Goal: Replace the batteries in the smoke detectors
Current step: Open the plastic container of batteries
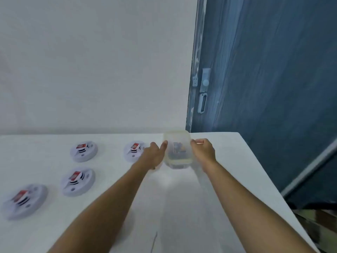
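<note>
Left hand (153,156) and right hand (205,149) fingers (165,143) grip clear container (177,152).

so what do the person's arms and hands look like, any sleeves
The left forearm and right forearm are bare as far up as the frame shows, no sleeves. The left hand and right hand wear no gloves; no watch, bracelet or ring shows, though the picture is blurred.

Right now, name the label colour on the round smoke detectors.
Red labels on white round smoke detectors; head view.
</note>
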Demonstrator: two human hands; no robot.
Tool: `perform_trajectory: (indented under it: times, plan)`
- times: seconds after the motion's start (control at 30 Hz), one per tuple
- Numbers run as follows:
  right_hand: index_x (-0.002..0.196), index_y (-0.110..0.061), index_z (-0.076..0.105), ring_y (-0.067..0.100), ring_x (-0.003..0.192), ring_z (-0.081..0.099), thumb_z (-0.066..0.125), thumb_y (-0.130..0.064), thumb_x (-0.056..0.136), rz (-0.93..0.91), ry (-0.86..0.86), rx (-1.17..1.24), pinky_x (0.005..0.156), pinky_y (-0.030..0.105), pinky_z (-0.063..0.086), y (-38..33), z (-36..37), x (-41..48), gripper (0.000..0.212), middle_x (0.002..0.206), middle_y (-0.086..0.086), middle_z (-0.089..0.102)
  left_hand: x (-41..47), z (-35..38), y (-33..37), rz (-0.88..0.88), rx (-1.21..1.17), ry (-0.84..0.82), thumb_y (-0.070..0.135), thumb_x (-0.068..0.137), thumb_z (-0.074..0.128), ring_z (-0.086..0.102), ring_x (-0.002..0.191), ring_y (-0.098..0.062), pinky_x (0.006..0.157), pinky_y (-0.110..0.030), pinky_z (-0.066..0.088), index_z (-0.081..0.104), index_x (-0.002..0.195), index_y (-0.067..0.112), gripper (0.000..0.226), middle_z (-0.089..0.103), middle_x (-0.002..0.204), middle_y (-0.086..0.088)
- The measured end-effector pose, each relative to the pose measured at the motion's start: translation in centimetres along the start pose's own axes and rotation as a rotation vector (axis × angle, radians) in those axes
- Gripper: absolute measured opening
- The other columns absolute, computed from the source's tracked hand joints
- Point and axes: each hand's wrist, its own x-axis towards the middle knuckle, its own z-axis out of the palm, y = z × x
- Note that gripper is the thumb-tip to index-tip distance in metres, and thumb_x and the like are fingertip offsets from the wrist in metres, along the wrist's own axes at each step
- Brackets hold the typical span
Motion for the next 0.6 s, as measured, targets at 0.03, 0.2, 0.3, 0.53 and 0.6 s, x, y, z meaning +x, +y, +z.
perform_trajectory:
  times: [0.03,0.2,0.3,0.53,0.6]
  plan:
    - [0.123,-0.015,0.059,0.021,0.106,0.056,0.059,-0.038,0.095,0.031,-0.024,0.002,0.087,0.028,0.043,-0.1,0.1,0.0,0.036,0.116,-0.001,0.059,0.2,0.1,0.1,-0.020,-0.087,-0.013,0.074,0.089,0.026,0.064,0.092,-0.034,0.081,-0.042,0.056,0.047,0.122,0.006,0.078,0.059,0.114,-0.020]
    - [0.116,-0.010,0.069,0.024,0.098,0.068,0.062,-0.036,0.096,0.087,-0.141,0.083,0.081,0.033,0.055,1.5,1.2,0.9,0.033,0.110,0.003,0.071,0.8,1.5,1.3,0.006,-0.278,-0.033,0.055,0.097,0.038,0.059,0.079,-0.026,0.079,-0.037,0.054,0.056,0.097,0.008,0.051,0.060,0.091,-0.007]
    - [0.106,-0.010,0.072,0.024,0.086,0.069,0.065,-0.027,0.097,0.132,-0.181,0.212,0.068,0.029,0.053,1.7,1.1,1.2,0.020,0.102,0.009,0.074,1.4,1.8,1.1,-0.027,-0.403,-0.068,0.045,0.099,0.046,0.054,0.076,-0.024,0.069,-0.034,0.049,0.058,0.094,0.005,0.041,0.059,0.091,-0.010]
    - [0.096,-0.012,0.067,0.021,0.068,0.062,0.058,-0.014,0.091,0.308,-0.322,0.277,0.059,0.026,0.050,1.2,0.2,0.7,0.010,0.084,0.007,0.067,1.9,1.1,-0.1,-0.107,-0.571,-0.243,0.035,0.097,0.055,0.056,0.083,-0.028,0.082,-0.044,0.054,0.063,0.109,-0.006,0.044,0.066,0.102,-0.022]
    - [0.088,-0.015,0.063,0.016,0.055,0.054,0.057,-0.020,0.088,0.326,-0.340,0.246,0.048,0.021,0.041,1.4,0.1,0.4,0.007,0.070,0.002,0.060,1.6,0.8,-0.1,-0.143,-0.589,-0.296,0.031,0.095,0.057,0.055,0.083,-0.027,0.076,-0.039,0.052,0.064,0.112,-0.003,0.038,0.064,0.097,-0.017]
